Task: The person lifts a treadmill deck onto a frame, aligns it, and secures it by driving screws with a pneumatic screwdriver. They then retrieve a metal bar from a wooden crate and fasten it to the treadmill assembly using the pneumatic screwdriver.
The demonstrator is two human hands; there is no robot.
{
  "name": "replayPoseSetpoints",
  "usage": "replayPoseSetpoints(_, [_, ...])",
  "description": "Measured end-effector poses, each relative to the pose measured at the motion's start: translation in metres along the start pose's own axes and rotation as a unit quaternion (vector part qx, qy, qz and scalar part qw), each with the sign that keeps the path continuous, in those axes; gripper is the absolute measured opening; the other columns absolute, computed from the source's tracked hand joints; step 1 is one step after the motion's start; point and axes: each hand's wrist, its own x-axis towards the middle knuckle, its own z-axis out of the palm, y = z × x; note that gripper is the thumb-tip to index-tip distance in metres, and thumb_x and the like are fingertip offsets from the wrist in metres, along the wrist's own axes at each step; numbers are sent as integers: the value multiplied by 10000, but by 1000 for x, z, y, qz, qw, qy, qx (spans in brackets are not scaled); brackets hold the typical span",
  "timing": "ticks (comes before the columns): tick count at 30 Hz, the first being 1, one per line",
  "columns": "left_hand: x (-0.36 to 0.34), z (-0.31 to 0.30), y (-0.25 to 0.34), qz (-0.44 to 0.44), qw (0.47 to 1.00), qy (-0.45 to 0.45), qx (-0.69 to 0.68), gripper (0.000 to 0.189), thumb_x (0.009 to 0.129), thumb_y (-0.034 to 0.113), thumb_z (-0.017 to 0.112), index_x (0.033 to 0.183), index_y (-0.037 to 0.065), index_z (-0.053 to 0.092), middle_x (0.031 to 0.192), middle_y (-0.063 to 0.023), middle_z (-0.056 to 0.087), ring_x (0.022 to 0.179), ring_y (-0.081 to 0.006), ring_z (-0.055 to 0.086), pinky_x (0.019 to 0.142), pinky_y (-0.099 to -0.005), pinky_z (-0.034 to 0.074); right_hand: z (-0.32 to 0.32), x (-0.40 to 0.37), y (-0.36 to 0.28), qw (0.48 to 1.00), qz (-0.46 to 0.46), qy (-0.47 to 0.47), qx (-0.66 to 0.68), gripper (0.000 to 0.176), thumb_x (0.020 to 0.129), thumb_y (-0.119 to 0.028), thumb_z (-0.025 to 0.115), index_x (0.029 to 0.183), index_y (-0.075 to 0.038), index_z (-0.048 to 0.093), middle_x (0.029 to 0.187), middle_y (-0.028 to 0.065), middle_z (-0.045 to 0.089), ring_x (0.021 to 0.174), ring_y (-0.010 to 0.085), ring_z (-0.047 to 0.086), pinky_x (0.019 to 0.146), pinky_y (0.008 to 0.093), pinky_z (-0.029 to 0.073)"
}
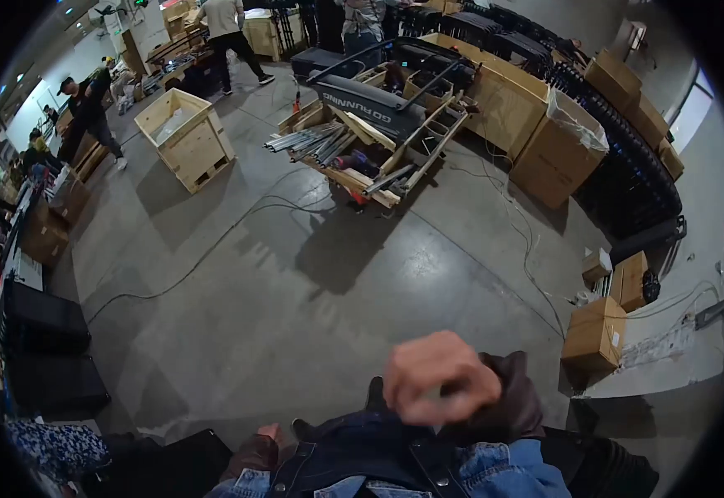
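Note:
My right hand [441, 378] is raised in front of my body, slightly blurred. Its fingers are curled round to meet the thumb, leaving a small dark gap in the middle, and I see nothing held there. Low by my side, my left hand [270, 432] shows only in part past a brown sleeve; its fingers are too small and hidden to read. Around both hands are my denim jacket [494, 465] and dark apron front [362, 452]. The grey concrete floor [295, 332] lies beyond them.
A cart [370, 158] loaded with metal tubes and wood stands ahead. An open wooden crate [186, 141] is left of it. Cables [204, 264] cross the floor. Cardboard boxes [592, 334] line the right wall. Several people, including one in black [90, 108], are farther off.

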Motion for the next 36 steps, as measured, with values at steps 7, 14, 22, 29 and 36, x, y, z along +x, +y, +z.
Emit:
replayPoseSetpoints(7, [121,-17,260,-93,919,-2,-383,322,949,290,625,1129,22,625,1000,-127,684,788,-205,654,687,-327,541,-145,-14,13,994,-86,-4,67,228,952,-146,625,807,25,660,824,135,672,757,264,660,665,328,534])
replayPoseSetpoints(14, [237,-18,429,-82,940,-82,-320,307,954,295,618,1112,32,628,937,-92,692,763,-140,645,621,-255,482,-281,-25,92,994,71,37,67,249,971,-181,623,891,50,673,878,150,676,785,270,662,680,323,536])
replayPoseSetpoints(22, [424,-58,525,-11,972,-33,-232,266,954,276,590,1093,51,617,918,-114,693,825,-237,675,690,-353,536,-444,-22,233,837,454,289,-97,195,944,-138,592,1058,8,654,871,100,648,747,202,629,687,319,511])
replayPoseSetpoints(29, [425,-135,745,-33,868,-38,-494,340,979,370,603,1146,74,608,1018,-76,689,860,-168,677,726,-308,546,-570,-102,427,777,540,319,58,182,939,-78,534,1069,16,620,737,49,606,607,129,594,571,287,492])
replayPoseSetpoints(36, [398,-72,715,-148,783,119,-593,271,966,297,600,1109,69,635,969,-82,700,731,-168,668,575,-287,493,-761,-18,628,845,492,204,-47,317,920,-126,591,1203,16,601,823,106,682,693,214,680,597,325,525])
